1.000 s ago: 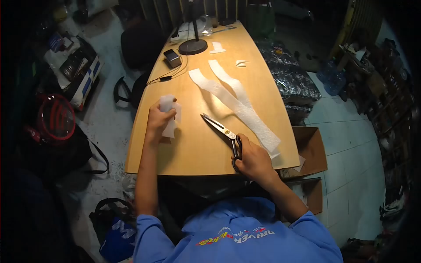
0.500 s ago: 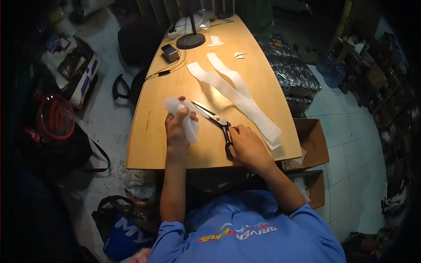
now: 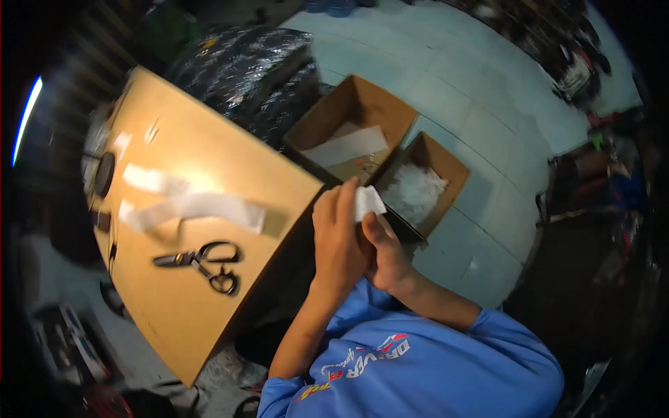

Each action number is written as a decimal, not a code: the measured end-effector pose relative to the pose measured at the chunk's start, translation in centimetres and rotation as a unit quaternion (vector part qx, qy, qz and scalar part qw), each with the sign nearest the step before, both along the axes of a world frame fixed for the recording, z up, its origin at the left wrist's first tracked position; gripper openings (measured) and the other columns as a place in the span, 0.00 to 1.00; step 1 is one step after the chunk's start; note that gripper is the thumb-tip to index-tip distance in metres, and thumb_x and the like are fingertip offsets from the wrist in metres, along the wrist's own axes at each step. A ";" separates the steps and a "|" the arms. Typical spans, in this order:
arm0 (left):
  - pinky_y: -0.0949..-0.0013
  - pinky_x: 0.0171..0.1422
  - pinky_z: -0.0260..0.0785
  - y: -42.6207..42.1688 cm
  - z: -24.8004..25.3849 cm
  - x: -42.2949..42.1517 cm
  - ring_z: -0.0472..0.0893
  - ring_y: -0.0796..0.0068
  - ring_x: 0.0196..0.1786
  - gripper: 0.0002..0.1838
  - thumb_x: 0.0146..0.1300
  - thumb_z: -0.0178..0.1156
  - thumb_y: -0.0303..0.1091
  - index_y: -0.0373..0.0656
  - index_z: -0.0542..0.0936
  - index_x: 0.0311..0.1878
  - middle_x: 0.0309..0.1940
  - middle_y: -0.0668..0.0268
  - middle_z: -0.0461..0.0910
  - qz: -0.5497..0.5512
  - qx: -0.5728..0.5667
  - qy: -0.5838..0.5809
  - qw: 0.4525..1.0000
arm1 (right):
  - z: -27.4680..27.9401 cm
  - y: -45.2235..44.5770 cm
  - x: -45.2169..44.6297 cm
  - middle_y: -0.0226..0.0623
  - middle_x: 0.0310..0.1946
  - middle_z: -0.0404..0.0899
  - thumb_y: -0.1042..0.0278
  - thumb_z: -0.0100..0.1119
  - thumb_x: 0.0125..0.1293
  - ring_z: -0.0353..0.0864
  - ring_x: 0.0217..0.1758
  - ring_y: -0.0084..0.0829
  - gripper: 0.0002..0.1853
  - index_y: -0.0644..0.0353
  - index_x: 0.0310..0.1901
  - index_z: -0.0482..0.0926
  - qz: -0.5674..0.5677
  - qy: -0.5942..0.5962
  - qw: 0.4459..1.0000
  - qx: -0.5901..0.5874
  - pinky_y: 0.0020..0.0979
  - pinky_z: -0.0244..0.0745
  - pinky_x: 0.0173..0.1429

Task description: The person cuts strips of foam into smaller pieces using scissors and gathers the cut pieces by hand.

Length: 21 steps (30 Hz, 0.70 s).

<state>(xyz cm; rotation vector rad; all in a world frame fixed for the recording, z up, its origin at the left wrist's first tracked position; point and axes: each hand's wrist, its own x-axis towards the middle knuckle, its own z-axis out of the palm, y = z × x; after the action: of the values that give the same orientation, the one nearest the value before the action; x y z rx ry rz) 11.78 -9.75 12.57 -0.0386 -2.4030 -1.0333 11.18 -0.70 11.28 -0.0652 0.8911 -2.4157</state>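
And here's the small white piece [image 3: 368, 203], grasped between the left hand [image 3: 339, 240] and right hand [image 3: 389, 259]! Just beyond them, white scraps [image 3: 413, 193] fill one box [image 3: 449, 164]: sorting looks partly done. Left of the hands, scissors [image 3: 202, 265] lie on the bench [image 3: 164, 317], long white strips [image 3: 202, 207] apparently remaining.

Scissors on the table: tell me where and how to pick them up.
Best take the scissors by the black handle loops, coming from the person's side of the table. The open loops face that edge, while the blades point away, which should keep fingers off them.
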 end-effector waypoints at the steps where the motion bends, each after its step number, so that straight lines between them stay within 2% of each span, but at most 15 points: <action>1: 0.54 0.66 0.55 1.4 -1.0 -0.4 0.62 0.50 0.66 0.26 0.58 0.54 0.31 0.39 0.67 0.62 0.61 0.48 0.64 -0.026 -0.053 -0.028 0.998 | -0.8 1.2 -0.1 0.36 0.57 0.65 0.50 0.61 0.62 0.64 0.62 0.26 0.37 0.61 0.65 0.56 -0.043 0.005 0.999 0.015 0.30 0.61 0.64; 2: 0.51 0.68 0.50 2.8 -1.6 -0.9 0.56 0.50 0.70 0.28 0.57 0.54 0.32 0.39 0.66 0.63 0.64 0.47 0.60 -0.072 -0.083 -0.075 0.991 | -1.0 2.5 0.0 0.36 0.58 0.65 0.52 0.60 0.63 0.65 0.62 0.27 0.37 0.61 0.66 0.55 -0.073 0.010 0.994 0.078 0.31 0.61 0.64; 4: 0.45 0.70 0.41 4.9 -3.0 -1.6 0.44 0.50 0.75 0.34 0.56 0.55 0.33 0.38 0.60 0.68 0.71 0.47 0.49 -0.171 -0.144 -0.182 0.958 | -3.1 4.3 -0.1 0.35 0.58 0.66 0.51 0.55 0.66 0.67 0.61 0.27 0.33 0.60 0.66 0.57 -0.118 -0.124 0.984 0.046 0.31 0.63 0.63; 5: 0.43 0.70 0.42 5.6 -4.6 -1.7 0.44 0.51 0.75 0.35 0.57 0.51 0.32 0.33 0.56 0.69 0.71 0.47 0.47 -0.202 -0.151 -0.211 0.944 | -4.7 5.1 -0.3 0.35 0.57 0.67 0.51 0.53 0.67 0.68 0.60 0.27 0.32 0.60 0.66 0.58 -0.131 -0.181 0.975 0.015 0.31 0.64 0.62; 7: 0.43 0.71 0.40 6.1 -8.2 -2.4 0.42 0.49 0.75 0.48 0.52 0.57 0.31 0.36 0.41 0.72 0.72 0.45 0.42 -0.249 -0.103 -0.286 0.919 | -7.1 5.8 -0.5 0.36 0.54 0.70 0.53 0.49 0.69 0.71 0.56 0.28 0.26 0.59 0.62 0.62 -0.134 -0.295 0.946 -0.008 0.30 0.67 0.59; 8: 0.42 0.71 0.39 6.0 -9.5 -2.7 0.41 0.47 0.75 0.50 0.51 0.57 0.30 0.37 0.37 0.72 0.72 0.43 0.42 -0.262 -0.057 -0.334 0.904 | -8.4 5.9 -0.5 0.36 0.52 0.71 0.53 0.47 0.70 0.73 0.54 0.28 0.24 0.59 0.61 0.65 -0.132 -0.350 0.927 -0.021 0.30 0.69 0.57; 10: 0.42 0.71 0.38 5.5 -10.9 -3.4 0.38 0.45 0.75 0.55 0.48 0.58 0.28 0.38 0.29 0.72 0.72 0.41 0.40 -0.284 0.035 -0.426 0.858 | -11.8 5.8 -0.6 0.37 0.48 0.74 0.56 0.47 0.70 0.75 0.49 0.29 0.19 0.59 0.56 0.69 -0.129 -0.376 0.917 -0.037 0.30 0.72 0.54; 12: 0.44 0.72 0.38 5.0 -13.3 -3.3 0.35 0.41 0.74 0.57 0.46 0.58 0.27 0.39 0.26 0.71 0.71 0.39 0.39 -0.309 -0.018 -0.438 0.844 | -12.4 5.5 -0.8 0.37 0.42 0.77 0.60 0.47 0.69 0.77 0.44 0.30 0.14 0.60 0.49 0.73 -0.117 -0.386 0.913 -0.061 0.29 0.74 0.50; 13: 0.45 0.72 0.38 4.8 -14.1 -3.4 0.33 0.40 0.74 0.58 0.46 0.58 0.26 0.39 0.24 0.70 0.71 0.37 0.38 -0.320 -0.044 -0.443 0.836 | -13.2 5.6 -0.9 0.38 0.43 0.77 0.60 0.47 0.69 0.77 0.44 0.30 0.14 0.60 0.50 0.72 -0.097 -0.397 0.910 -0.068 0.29 0.74 0.50; 15: 0.50 0.74 0.36 3.9 -15.5 -3.6 0.30 0.38 0.73 0.58 0.46 0.58 0.28 0.40 0.27 0.71 0.71 0.38 0.37 -0.331 0.017 -0.471 0.817 | -16.5 5.9 -0.8 0.38 0.44 0.77 0.61 0.48 0.68 0.77 0.44 0.31 0.15 0.60 0.51 0.71 -0.057 -0.420 0.902 -0.081 0.30 0.76 0.49; 17: 0.52 0.75 0.34 3.2 -16.9 -3.6 0.29 0.41 0.74 0.57 0.46 0.58 0.28 0.39 0.29 0.72 0.72 0.39 0.36 -0.329 0.086 -0.491 0.802 | -17.9 6.0 -1.2 0.39 0.43 0.77 0.62 0.50 0.67 0.78 0.43 0.32 0.14 0.61 0.50 0.71 -0.053 -0.433 0.900 -0.010 0.31 0.76 0.47; 18: 0.51 0.75 0.33 3.1 -17.7 -3.9 0.31 0.44 0.75 0.56 0.46 0.58 0.32 0.40 0.32 0.72 0.71 0.37 0.34 -0.314 0.192 -0.495 0.787 | -17.8 5.9 -1.8 0.39 0.41 0.77 0.64 0.52 0.67 0.78 0.42 0.33 0.13 0.62 0.49 0.72 -0.059 -0.436 0.898 -0.003 0.33 0.76 0.46; 19: 0.54 0.75 0.34 3.1 -18.1 -4.1 0.31 0.46 0.75 0.55 0.47 0.57 0.32 0.40 0.33 0.72 0.71 0.38 0.35 -0.295 0.229 -0.474 0.798 | -17.7 6.0 -2.0 0.40 0.40 0.78 0.65 0.54 0.66 0.79 0.42 0.34 0.13 0.62 0.48 0.73 -0.065 -0.440 0.895 0.006 0.34 0.76 0.45; 20: 0.57 0.76 0.34 3.1 -18.4 -4.2 0.31 0.47 0.75 0.53 0.48 0.57 0.31 0.40 0.33 0.73 0.72 0.38 0.35 -0.275 0.266 -0.452 0.806 | -21.7 6.7 -1.6 0.41 0.42 0.77 0.61 0.51 0.68 0.79 0.42 0.34 0.15 0.61 0.50 0.71 -0.006 -0.443 0.896 0.004 0.35 0.78 0.47; 21: 0.60 0.76 0.34 3.2 -18.3 -4.5 0.31 0.49 0.75 0.52 0.48 0.56 0.31 0.40 0.34 0.73 0.72 0.39 0.35 -0.255 0.302 -0.427 0.813 | -21.6 6.9 -1.8 0.41 0.41 0.77 0.62 0.51 0.68 0.79 0.41 0.35 0.14 0.61 0.50 0.72 -0.005 -0.452 0.892 0.013 0.36 0.78 0.46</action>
<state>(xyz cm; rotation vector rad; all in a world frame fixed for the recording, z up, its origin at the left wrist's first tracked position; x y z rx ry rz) 7.28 -6.50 -5.75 0.0127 -2.7112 -2.4735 9.35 6.24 -10.34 0.9900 0.4627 -2.0569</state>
